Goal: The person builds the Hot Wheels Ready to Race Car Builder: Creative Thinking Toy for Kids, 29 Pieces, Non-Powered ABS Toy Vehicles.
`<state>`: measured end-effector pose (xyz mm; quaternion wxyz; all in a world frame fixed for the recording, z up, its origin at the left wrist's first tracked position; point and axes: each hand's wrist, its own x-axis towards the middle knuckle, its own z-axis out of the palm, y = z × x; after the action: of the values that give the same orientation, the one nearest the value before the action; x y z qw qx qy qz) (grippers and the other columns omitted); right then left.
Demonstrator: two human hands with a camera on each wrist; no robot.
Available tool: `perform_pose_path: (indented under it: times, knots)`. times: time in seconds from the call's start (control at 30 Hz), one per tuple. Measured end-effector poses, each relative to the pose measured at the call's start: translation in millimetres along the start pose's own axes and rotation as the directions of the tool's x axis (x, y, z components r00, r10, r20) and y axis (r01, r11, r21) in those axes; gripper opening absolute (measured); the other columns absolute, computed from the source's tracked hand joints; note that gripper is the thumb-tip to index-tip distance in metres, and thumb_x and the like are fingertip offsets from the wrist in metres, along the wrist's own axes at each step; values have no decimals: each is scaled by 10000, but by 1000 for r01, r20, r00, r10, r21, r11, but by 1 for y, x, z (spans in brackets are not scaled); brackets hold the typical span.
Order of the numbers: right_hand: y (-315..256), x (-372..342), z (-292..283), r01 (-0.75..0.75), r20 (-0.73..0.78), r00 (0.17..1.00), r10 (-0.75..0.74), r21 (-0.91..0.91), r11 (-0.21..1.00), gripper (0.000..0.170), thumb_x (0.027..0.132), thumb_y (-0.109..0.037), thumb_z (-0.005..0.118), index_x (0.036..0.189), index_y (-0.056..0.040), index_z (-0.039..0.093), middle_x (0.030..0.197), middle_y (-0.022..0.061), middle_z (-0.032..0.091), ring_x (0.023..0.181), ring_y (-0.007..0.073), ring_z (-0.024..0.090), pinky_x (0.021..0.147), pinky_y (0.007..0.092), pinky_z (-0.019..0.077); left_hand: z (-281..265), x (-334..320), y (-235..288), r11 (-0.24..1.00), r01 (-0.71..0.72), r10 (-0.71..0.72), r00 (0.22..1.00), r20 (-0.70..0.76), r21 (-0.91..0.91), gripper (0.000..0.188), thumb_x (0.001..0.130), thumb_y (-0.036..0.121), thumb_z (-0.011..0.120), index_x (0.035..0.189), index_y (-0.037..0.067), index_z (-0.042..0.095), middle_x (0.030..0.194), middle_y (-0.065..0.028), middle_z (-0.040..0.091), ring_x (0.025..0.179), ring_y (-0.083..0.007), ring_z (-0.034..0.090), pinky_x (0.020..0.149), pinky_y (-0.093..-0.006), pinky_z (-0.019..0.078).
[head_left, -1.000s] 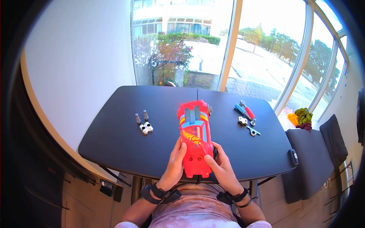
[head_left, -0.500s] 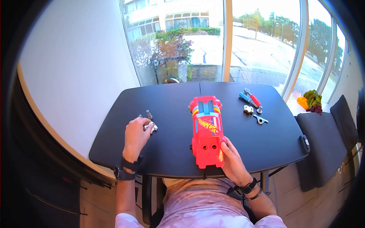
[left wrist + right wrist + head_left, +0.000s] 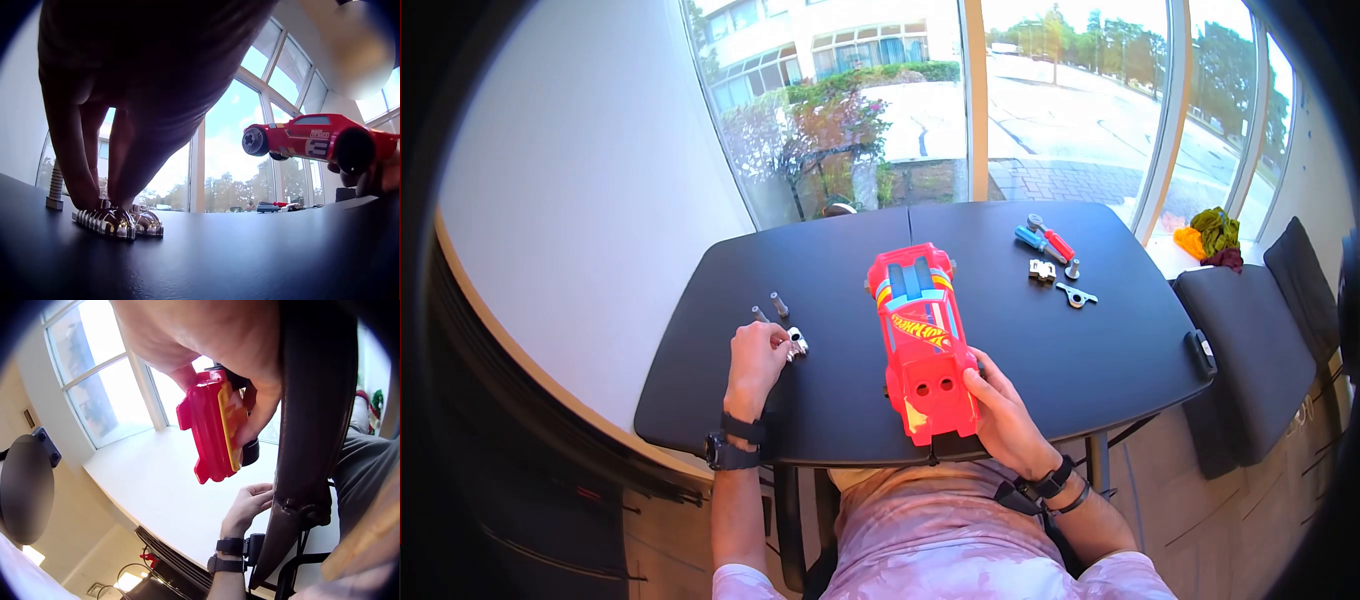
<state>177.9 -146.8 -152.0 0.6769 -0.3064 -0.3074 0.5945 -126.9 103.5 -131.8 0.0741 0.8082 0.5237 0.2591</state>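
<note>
My right hand (image 3: 1010, 418) grips the rear right side of a red toy car (image 3: 922, 350), its thumb on top, and holds it up over the table. The left wrist view shows the car's wheels (image 3: 254, 142) off the tabletop. At the table's left part, my left hand (image 3: 756, 365) pinches a shiny chrome toy engine piece (image 3: 112, 224) from above; its underside is at the tabletop. The fingers partly cover this piece in the head view. Just beyond it stand two grey toy bolts (image 3: 778, 304), one with a ridged shaft (image 3: 56, 185) in the left wrist view.
On the right of the black table (image 3: 1100, 370) lie a blue-handled tool (image 3: 1032, 240), a red-handled tool (image 3: 1055, 243), a chrome piece (image 3: 1042, 270), a grey bolt (image 3: 1073, 269) and a grey wrench-like part (image 3: 1077, 295). A small black box (image 3: 1203, 350) sits at the right edge.
Both hands held the car at first. My left hand has let go of it, moved left to the chrome engine piece and pinched it. The car stays in my right hand, slightly tilted.
</note>
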Motion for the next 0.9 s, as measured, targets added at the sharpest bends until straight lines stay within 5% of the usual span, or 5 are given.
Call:
perform_pose_path:
  times: [0.13,0.3,0.5,0.9]
  knots:
    - [-2,-1,5,12,2,1000,-12,-2,1000,554,1202,-300,631,1651,-46,428,1472,76,615,1403,147,629,1167,374,556,-32,-23,48,974,-63,53,997,-53,-219,161,931,82,874,1053,-23,864,937,-162,856,863,-225,855,814,-340,672]
    - [0,-1,4,9,1,1000,-9,11,1000,546,1201,-300,631,1644,-46,437,1474,87,620,1398,151,636,1166,378,564,-65,-74,129,789,-191,200,979,-51,-584,160,933,-6,876,1078,-67,843,982,-124,841,884,-186,843,833,-310,684]
    - [2,-1,3,15,-9,1000,-15,17,1000,546,1198,-288,637,1645,-47,436,1476,98,624,1394,163,647,1158,385,579,-55,-106,176,797,-343,406,914,20,-496,181,926,28,905,1086,-32,846,1055,-128,827,932,-212,868,787,-295,676]
    - [1,-2,4,38,-16,999,-37,26,999,549,1193,-262,647,1650,-45,433,1502,104,612,1398,171,641,1174,392,569,-31,-103,186,809,-480,474,874,-106,-338,192,929,85,916,1084,2,840,1044,-126,826,870,-223,838,750,-337,656]
